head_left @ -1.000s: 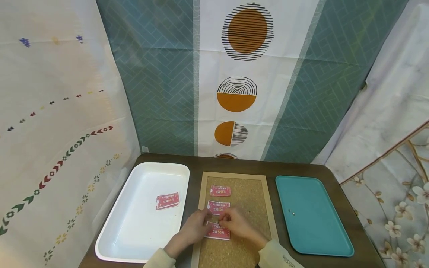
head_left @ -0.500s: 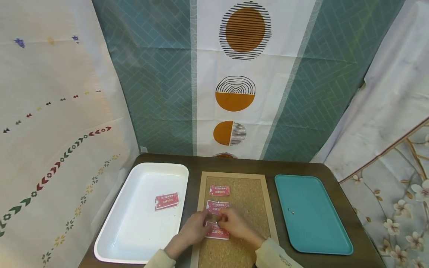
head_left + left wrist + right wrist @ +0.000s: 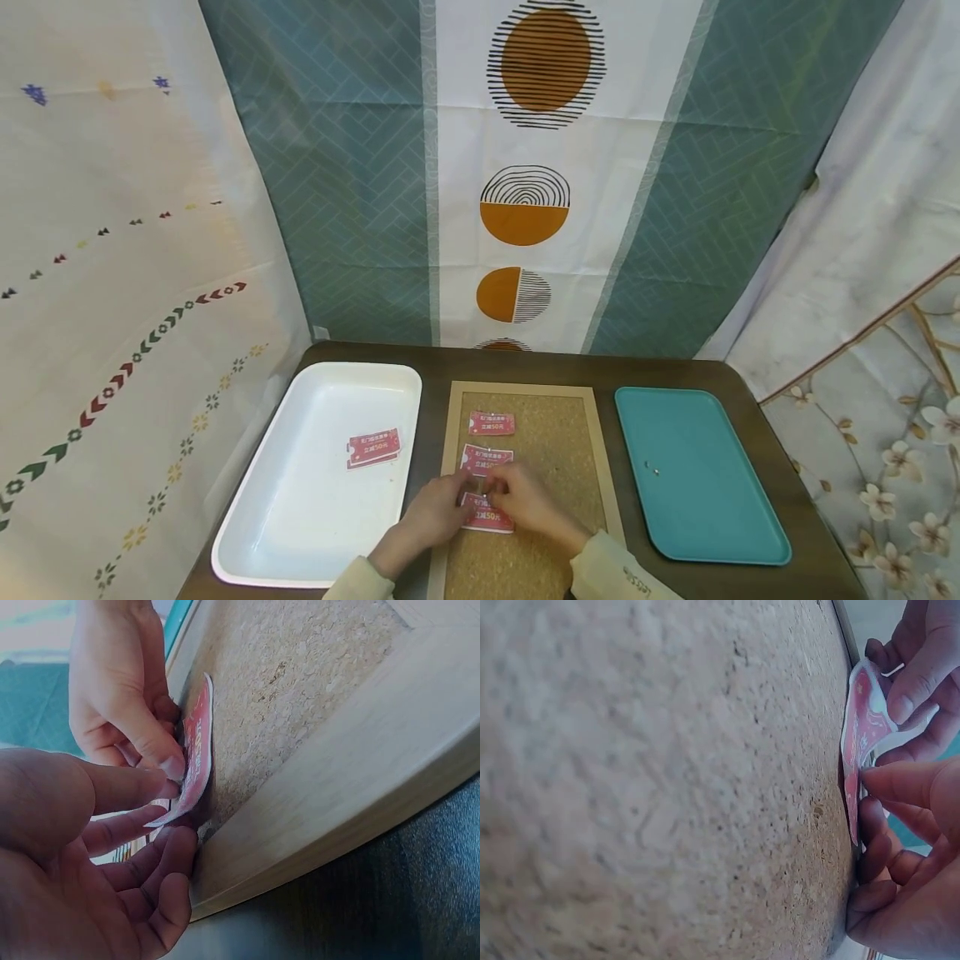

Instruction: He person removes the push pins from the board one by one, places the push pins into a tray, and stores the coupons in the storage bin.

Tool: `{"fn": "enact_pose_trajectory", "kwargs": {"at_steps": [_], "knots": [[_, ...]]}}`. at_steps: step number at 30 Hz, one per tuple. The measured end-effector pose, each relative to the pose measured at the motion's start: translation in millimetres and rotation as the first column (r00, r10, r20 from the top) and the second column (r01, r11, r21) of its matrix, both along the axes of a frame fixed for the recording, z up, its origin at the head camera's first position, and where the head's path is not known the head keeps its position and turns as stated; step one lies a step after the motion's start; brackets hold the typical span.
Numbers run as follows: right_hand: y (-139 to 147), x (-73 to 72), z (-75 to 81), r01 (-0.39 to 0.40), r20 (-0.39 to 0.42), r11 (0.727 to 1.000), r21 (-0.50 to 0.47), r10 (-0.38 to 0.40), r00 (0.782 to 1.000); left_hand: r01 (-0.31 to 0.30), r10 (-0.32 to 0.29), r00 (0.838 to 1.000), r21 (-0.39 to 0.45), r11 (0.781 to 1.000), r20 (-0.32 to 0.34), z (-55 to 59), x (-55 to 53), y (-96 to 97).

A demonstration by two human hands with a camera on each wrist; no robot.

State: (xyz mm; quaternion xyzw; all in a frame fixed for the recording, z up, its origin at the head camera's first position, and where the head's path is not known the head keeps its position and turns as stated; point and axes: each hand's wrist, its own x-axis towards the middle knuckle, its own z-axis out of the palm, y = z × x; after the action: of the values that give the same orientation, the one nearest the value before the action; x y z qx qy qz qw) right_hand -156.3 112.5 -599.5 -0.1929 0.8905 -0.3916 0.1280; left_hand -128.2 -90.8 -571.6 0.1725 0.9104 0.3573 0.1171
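Behind a dark brown wooden table (image 3: 600, 372), a teal-and-white patterned cloth (image 3: 360, 208) is hanging, and at the far left a white rectangular tray (image 3: 315, 492) is holding overlapping red paper coupons (image 3: 373, 448). Next, over a wood-framed cork board (image 3: 562, 433), the left hand (image 3: 438, 504) is pinching the left end of the lowest red-and-white coupon (image 3: 491, 518), while the right hand (image 3: 532, 500) is pinching a small silver pin (image 3: 485, 497) at its upper edge. Farther right, a flat teal tray (image 3: 712, 483) is holding tiny metallic pieces (image 3: 656, 472).
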Motion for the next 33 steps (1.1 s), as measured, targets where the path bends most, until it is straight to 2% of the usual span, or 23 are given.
{"fn": "enact_pose_trajectory", "kwargs": {"at_steps": [12,24,31,33], "knots": [[-6,3.7,3.1,0.060,-0.016,0.998,0.009,-0.059,0.998,-0.005,0.005,1.000,0.005,1.000,-0.015,-4.7,2.4,-0.4],[-9,4.1,2.4,0.104,0.042,0.994,0.017,-0.105,0.994,-0.022,0.022,1.000,-0.020,1.000,-0.016,-8.0,2.2,0.7],[-11,5.3,6.8,0.140,0.116,0.990,0.029,-0.142,0.983,-0.034,0.034,0.999,-0.018,0.999,-0.024,-8.7,2.5,1.9],[-11,5.7,6.6,0.140,0.111,0.990,0.024,-0.141,0.984,-0.037,0.037,0.999,-0.021,0.999,-0.023,-8.4,2.9,2.3]]}}
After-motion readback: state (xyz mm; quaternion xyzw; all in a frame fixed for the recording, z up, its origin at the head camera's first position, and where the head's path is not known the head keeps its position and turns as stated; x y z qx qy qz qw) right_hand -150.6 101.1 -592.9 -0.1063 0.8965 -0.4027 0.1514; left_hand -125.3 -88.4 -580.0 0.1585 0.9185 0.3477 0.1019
